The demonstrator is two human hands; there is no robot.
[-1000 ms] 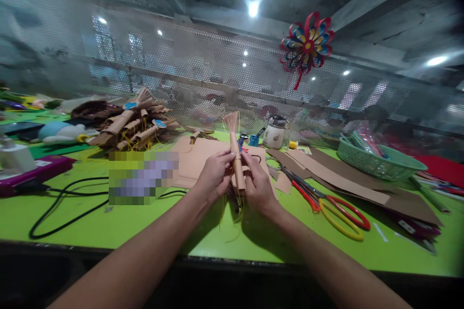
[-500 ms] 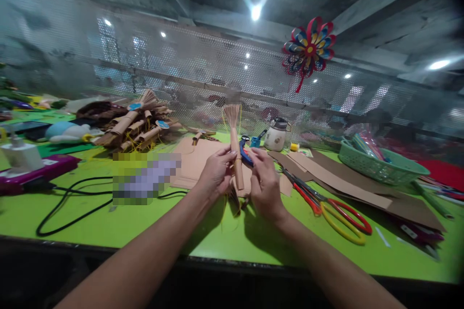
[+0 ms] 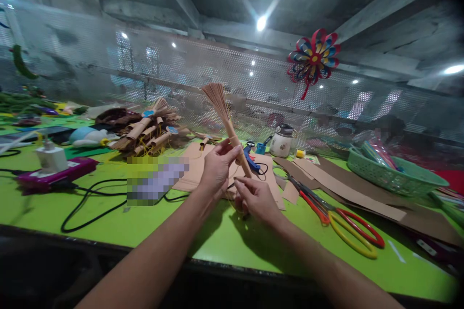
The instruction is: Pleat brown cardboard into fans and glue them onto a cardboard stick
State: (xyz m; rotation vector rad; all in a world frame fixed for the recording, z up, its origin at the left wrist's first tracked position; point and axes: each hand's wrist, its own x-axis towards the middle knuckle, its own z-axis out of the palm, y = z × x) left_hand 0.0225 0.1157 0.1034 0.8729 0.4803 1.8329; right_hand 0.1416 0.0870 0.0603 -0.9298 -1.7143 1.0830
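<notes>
Slightly above the table, my left hand (image 3: 217,166) is closed around the rolled handle of a small brown paper broom (image 3: 235,142). Its fringed end fans out up and to the left, and the bare handle end points down to the right. My right hand (image 3: 255,198) is pinched just below that handle end; what sits between its fingertips is too small or hidden to make out. Just behind the handle lies a blue glue gun (image 3: 250,159) with a black cord. Sheets of brown paper (image 3: 186,178) lie under and behind my hands.
Scissors with red and yellow handles (image 3: 353,229) lie to the right, near long brown paper strips (image 3: 355,188). A green basket (image 3: 395,171) stands beyond them. A jar with a dark lid (image 3: 282,141) is behind. Several paper brooms are piled (image 3: 145,133) at left, near a purple power strip (image 3: 78,171).
The broom has tilted, its fringe swinging up and left. My right hand has dropped from beside the handle to below its lower end. The camera view has shifted slightly.
</notes>
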